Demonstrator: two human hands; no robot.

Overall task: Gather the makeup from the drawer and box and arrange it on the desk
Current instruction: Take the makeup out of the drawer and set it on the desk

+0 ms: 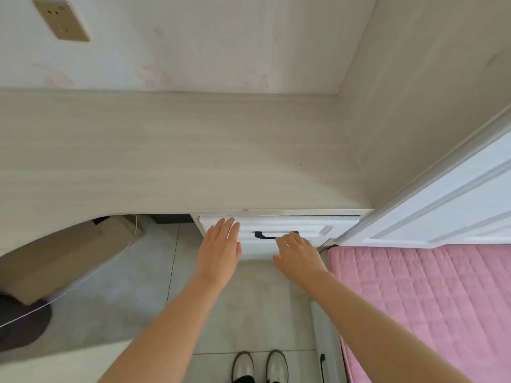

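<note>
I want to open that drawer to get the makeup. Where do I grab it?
Grab the dark handle on the drawer front. It looks like a wide bar with a gap behind, so come from the front with the right hand and hook fingers behind it.

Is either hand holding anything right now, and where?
Left hand holds nothing. Right hand reaches the drawer handle; whether it grips it cannot be told.

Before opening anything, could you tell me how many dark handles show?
2: one handle on the white drawer under the desk, one low beside the pink bed. Others may be hidden.
</note>
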